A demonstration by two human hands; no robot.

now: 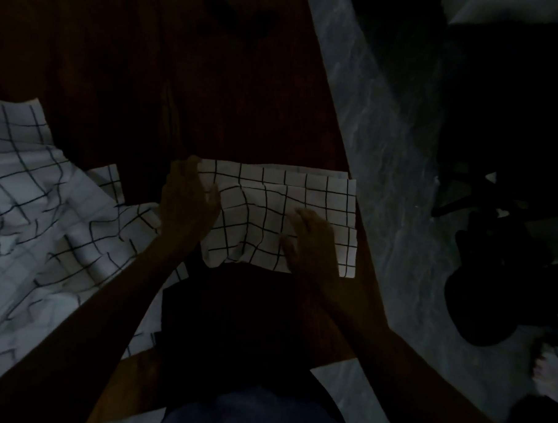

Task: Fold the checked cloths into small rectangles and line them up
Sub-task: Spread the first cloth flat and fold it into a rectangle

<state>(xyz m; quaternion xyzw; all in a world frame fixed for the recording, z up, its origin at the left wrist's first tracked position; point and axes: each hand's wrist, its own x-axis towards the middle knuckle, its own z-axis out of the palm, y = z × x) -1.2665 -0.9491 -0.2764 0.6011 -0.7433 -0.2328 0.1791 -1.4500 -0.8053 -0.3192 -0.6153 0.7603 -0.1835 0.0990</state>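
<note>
A white cloth with a black check (313, 193), folded into a rough rectangle with several layers showing at its right edge, lies on the dark wooden table near the table's right edge. My left hand (188, 197) lies on the cloth's left end, fingers reaching over its far left corner. My right hand (311, 241) rests flat on the cloth's near right part with the fingers spread. A heap of unfolded checked cloths (47, 220) lies crumpled at the left.
The dark wooden table (187, 79) stretches away ahead. Its right edge runs diagonally beside a grey marbled floor (395, 159). Dark shapes (492, 278) stand on the floor at the right. The scene is very dim.
</note>
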